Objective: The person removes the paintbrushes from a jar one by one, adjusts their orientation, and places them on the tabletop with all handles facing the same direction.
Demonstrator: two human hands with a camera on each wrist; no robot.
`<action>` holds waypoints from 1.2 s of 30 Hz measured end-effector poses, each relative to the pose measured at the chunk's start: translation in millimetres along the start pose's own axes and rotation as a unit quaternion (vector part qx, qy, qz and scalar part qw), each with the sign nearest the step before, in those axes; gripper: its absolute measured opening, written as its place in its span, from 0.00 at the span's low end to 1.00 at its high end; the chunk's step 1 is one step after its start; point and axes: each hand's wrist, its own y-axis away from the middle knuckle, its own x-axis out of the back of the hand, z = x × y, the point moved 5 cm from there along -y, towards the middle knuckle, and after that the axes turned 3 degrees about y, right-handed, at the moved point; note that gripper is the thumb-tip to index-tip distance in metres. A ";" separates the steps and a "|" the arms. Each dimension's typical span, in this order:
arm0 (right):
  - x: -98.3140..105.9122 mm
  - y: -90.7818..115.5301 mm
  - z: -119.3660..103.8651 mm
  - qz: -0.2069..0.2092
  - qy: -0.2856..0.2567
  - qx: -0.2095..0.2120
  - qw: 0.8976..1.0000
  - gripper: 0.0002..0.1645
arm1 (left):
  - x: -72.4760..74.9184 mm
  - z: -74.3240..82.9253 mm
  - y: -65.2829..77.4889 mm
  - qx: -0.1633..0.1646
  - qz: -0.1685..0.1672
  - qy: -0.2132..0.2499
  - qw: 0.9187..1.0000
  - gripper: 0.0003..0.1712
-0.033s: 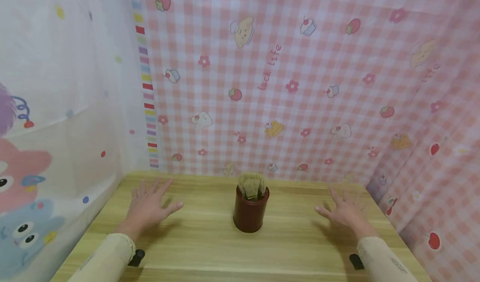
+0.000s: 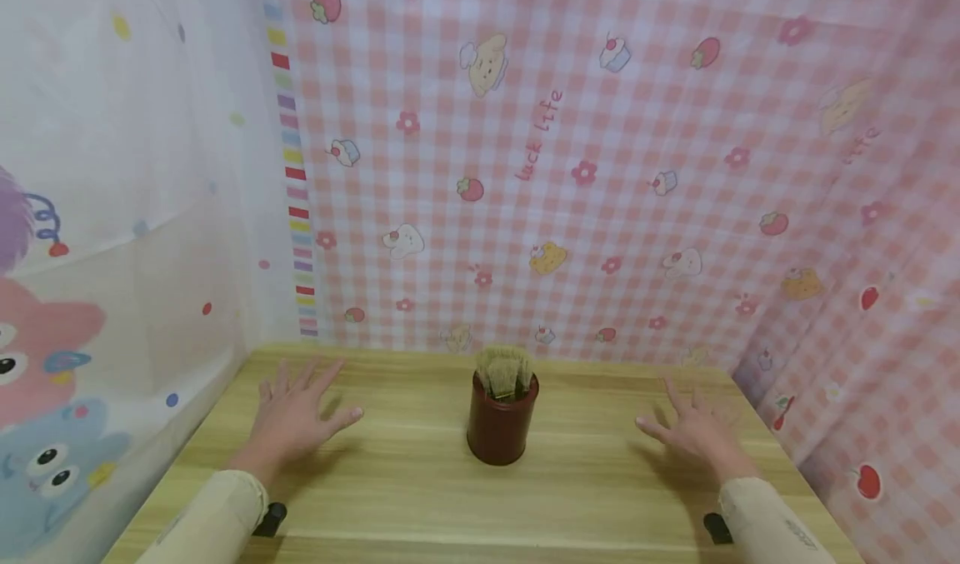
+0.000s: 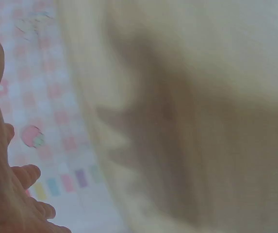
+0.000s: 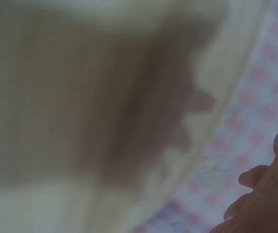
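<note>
A dark red-brown cylindrical holder (image 2: 497, 431) stands upright on the wooden table between my two hands. Tan bristle-like tufts (image 2: 504, 368) stick up out of its top. To the left of the holder, my left hand (image 2: 291, 421) is held palm down over the table with fingers spread and thumb pointing inward. My right hand (image 2: 699, 431) mirrors it on the other side, fingers spread and nothing held. Both wrist views show the fingers at the frame edge, apart from their shadows on the table.
Light wood planks form the table (image 2: 420, 506). Behind it hangs a pink checked curtain (image 2: 517, 214) with printed fruit and cakes, which continues along the right side. A white cartoon-print curtain (image 2: 172, 297) borders the left. Dark wrist-worn pieces (image 2: 272, 520) show beneath the sleeves.
My left hand has shifted very slightly to the left, and my right hand slightly to the right and toward me. The holder has not moved.
</note>
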 end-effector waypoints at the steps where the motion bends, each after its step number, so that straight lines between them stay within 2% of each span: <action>1: -0.9 1.5 1.1 0.001 0.000 -0.002 1.000 0.69 | 0.1 0.5 0.4 -0.001 -0.002 0.000 1.000 0.58; 8: -7.2 8.5 -1.3 0.008 -0.021 -0.001 1.000 0.68 | 1.7 -1.1 2.7 -0.003 -0.005 -0.011 1.000 0.60; 14: -8.6 8.2 -3.1 0.009 -0.013 -0.012 1.000 0.68 | 0.8 -3.0 5.1 -0.001 -0.013 -0.005 1.000 0.61; 19: -9.4 8.7 -0.6 0.015 -0.018 -0.017 1.000 0.69 | 1.4 2.6 3.1 -0.009 -0.003 -0.005 1.000 0.60; 23: -8.9 8.3 -5.9 0.022 -0.053 0.009 0.998 0.69 | -6.0 14.4 -2.2 -0.025 0.005 0.006 1.000 0.58; 26: -8.8 6.4 -20.6 0.023 -0.104 0.045 0.993 0.64 | -14.1 37.3 -6.8 -0.046 0.007 0.014 0.999 0.54; 30: -7.8 2.3 -59.3 0.018 -0.172 0.090 0.981 0.50 | -24.7 87.0 -13.9 -0.068 -0.004 0.046 0.997 0.49; 33: -4.0 -1.0 -97.5 0.014 -0.213 0.120 0.970 0.44 | -34.0 124.9 -20.3 -0.074 -0.015 0.100 0.992 0.48; 36: 2.8 -2.8 -133.2 0.008 -0.255 0.151 0.955 0.41 | -42.7 153.5 -27.3 -0.080 -0.019 0.151 0.985 0.47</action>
